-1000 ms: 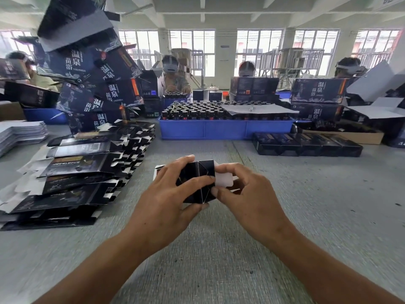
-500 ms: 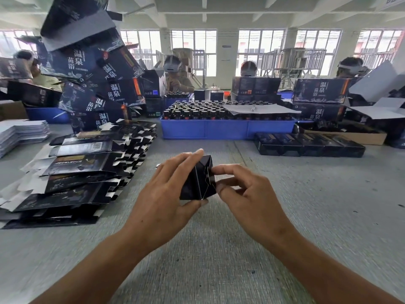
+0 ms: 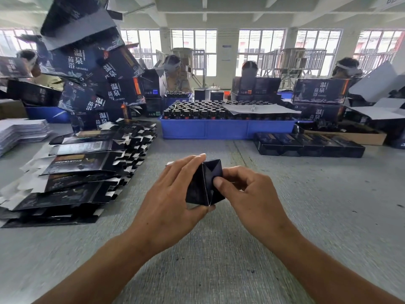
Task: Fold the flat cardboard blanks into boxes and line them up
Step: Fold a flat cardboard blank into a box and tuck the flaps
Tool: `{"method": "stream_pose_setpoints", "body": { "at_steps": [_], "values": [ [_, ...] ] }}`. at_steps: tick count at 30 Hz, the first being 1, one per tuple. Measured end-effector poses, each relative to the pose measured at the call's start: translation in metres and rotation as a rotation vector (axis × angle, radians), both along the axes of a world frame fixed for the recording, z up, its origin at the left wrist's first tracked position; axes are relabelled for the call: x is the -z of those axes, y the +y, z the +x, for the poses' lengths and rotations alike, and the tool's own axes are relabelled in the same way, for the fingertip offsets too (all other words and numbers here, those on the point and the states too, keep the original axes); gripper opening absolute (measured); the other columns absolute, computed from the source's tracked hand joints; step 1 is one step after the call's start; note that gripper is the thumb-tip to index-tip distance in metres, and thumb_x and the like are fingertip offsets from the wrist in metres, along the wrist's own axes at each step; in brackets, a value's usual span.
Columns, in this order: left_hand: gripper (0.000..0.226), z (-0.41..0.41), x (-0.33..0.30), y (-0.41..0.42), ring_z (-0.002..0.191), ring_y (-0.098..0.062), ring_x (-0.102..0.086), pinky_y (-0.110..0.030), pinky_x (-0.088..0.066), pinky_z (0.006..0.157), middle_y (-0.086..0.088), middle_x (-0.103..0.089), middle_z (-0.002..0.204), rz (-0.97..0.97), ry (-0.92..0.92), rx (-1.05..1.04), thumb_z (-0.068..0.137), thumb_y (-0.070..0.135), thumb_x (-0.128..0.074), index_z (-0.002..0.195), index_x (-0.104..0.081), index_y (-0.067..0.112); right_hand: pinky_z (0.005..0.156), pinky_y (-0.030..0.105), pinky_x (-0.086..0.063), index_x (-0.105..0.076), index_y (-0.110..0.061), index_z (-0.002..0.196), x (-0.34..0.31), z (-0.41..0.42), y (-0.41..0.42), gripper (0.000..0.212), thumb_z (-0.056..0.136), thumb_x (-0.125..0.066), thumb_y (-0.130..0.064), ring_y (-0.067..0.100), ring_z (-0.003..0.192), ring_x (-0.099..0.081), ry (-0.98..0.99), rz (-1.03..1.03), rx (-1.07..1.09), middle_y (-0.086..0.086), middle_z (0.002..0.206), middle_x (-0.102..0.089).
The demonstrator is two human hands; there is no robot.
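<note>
A small black cardboard box (image 3: 202, 187) is held above the grey table, its folded end flaps turned toward me. My left hand (image 3: 168, 194) grips its left side, fingers over the top and thumb underneath. My right hand (image 3: 247, 194) has its fingers curled, and its thumb presses on the end flap. A stack of flat black blanks (image 3: 74, 174) lies at the left. A row of folded black boxes (image 3: 309, 145) is lined up at the back right.
A blue tray (image 3: 225, 129) full of dark bottles stands behind the hands. A tall pile of large dark printed cartons (image 3: 92, 69) rises at the left. White sheets (image 3: 19, 132) lie at the far left. Several people sit across the table.
The white flap that stuck out on the right has been folded in. The box end now shows closed black flaps, with my right thumb on it.
</note>
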State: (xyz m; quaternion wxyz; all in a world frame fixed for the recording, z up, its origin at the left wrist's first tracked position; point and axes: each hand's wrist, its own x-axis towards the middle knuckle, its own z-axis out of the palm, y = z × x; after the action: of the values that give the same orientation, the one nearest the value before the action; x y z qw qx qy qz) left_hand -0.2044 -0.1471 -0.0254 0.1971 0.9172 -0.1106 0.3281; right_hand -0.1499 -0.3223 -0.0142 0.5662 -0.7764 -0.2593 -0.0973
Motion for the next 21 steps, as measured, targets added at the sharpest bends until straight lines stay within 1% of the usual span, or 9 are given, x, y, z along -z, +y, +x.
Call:
{"method": "stream_pose_setpoints", "body": {
  "at_steps": [2,5,9,12,14,16,18,19,21],
  "values": [
    [0.094,-0.0009,-0.0005,-0.0021,0.131,0.001,-0.035,-0.015,-0.032,0.101,0.026,-0.031,0.142,-0.009,-0.009,0.005,0.073,0.046,-0.081,0.149,-0.026,0.038,0.073,0.002,-0.046,-0.071,-0.033,0.100,0.0008,-0.0005,0.0004,0.010,0.092,-0.070,-0.027,-0.011,0.087,-0.065,-0.011,-0.005,0.030,-0.021,0.088,-0.072],
    [0.094,-0.0023,-0.0010,-0.0042,0.131,-0.001,-0.036,-0.019,-0.035,0.103,0.026,-0.031,0.142,-0.019,-0.010,0.021,0.073,0.046,-0.081,0.147,-0.024,0.040,0.073,0.003,-0.046,-0.073,-0.026,0.105,0.0009,-0.0019,0.0009,0.013,0.092,-0.070,-0.027,-0.011,0.086,-0.064,-0.062,-0.041,0.076,-0.019,0.089,-0.071],
    [0.093,-0.0030,-0.0029,-0.0048,0.132,-0.003,-0.037,-0.023,-0.039,0.103,0.024,-0.031,0.143,-0.040,-0.009,0.027,0.072,0.050,-0.075,0.149,-0.023,0.039,0.074,0.008,-0.050,-0.072,-0.027,0.108,-0.0010,-0.0030,-0.0002,0.016,0.093,-0.069,-0.029,-0.010,0.089,-0.064,-0.086,-0.059,0.077,-0.019,0.092,-0.071],
    [0.093,-0.0032,-0.0029,-0.0039,0.131,0.000,-0.035,-0.016,-0.033,0.102,0.024,-0.031,0.143,-0.043,-0.015,0.019,0.073,0.052,-0.073,0.150,-0.022,0.039,0.077,0.014,-0.052,-0.069,-0.030,0.113,-0.0022,-0.0035,-0.0014,0.021,0.093,-0.066,-0.032,-0.009,0.093,-0.064,-0.075,-0.062,0.040,-0.021,0.097,-0.070],
    [0.094,-0.0027,-0.0020,-0.0034,0.132,0.000,-0.033,-0.013,-0.028,0.102,0.022,-0.032,0.144,-0.025,-0.017,0.007,0.075,0.049,-0.076,0.151,-0.023,0.038,0.074,0.012,-0.051,-0.065,-0.033,0.120,-0.0025,-0.0050,-0.0015,0.030,0.091,-0.065,-0.041,-0.010,0.094,-0.064,-0.071,-0.054,0.012,-0.022,0.099,-0.069],
    [0.091,-0.0019,-0.0018,-0.0032,0.133,0.001,-0.031,-0.015,-0.026,0.104,0.018,-0.035,0.146,0.005,-0.040,-0.002,0.077,0.047,-0.075,0.153,-0.026,0.033,0.071,0.010,-0.051,-0.058,-0.037,0.128,-0.0017,-0.0068,-0.0014,0.047,0.085,-0.064,-0.055,-0.010,0.096,-0.064,-0.069,-0.064,-0.013,-0.021,0.103,-0.069],
    [0.088,-0.0012,-0.0031,-0.0037,0.134,0.007,-0.025,-0.017,-0.024,0.107,0.017,-0.035,0.147,0.030,-0.072,0.009,0.078,0.047,-0.069,0.154,-0.028,0.029,0.069,0.009,-0.051,-0.048,-0.041,0.137,-0.0006,-0.0076,-0.0009,0.065,0.079,-0.064,-0.067,-0.013,0.097,-0.062,-0.055,-0.094,-0.026,-0.023,0.107,-0.065],
    [0.087,-0.0007,-0.0032,-0.0043,0.137,0.009,-0.021,-0.019,-0.023,0.109,0.017,-0.034,0.148,0.048,-0.078,0.025,0.079,0.046,-0.067,0.154,-0.027,0.028,0.066,0.006,-0.050,-0.043,-0.043,0.141,0.0002,-0.0075,-0.0005,0.071,0.078,-0.065,-0.068,-0.014,0.096,-0.061,-0.036,-0.102,-0.029,-0.024,0.108,-0.063],
    [0.086,0.0002,-0.0016,-0.0053,0.146,0.003,-0.017,-0.024,-0.022,0.117,0.015,-0.033,0.155,0.090,-0.086,0.059,0.082,0.043,-0.067,0.155,-0.025,0.026,0.062,0.004,-0.049,-0.037,-0.044,0.143,0.0016,-0.0058,0.0013,0.070,0.083,-0.071,-0.056,-0.012,0.092,-0.063,0.015,-0.081,-0.024,-0.020,0.110,-0.062]
  ]
}}
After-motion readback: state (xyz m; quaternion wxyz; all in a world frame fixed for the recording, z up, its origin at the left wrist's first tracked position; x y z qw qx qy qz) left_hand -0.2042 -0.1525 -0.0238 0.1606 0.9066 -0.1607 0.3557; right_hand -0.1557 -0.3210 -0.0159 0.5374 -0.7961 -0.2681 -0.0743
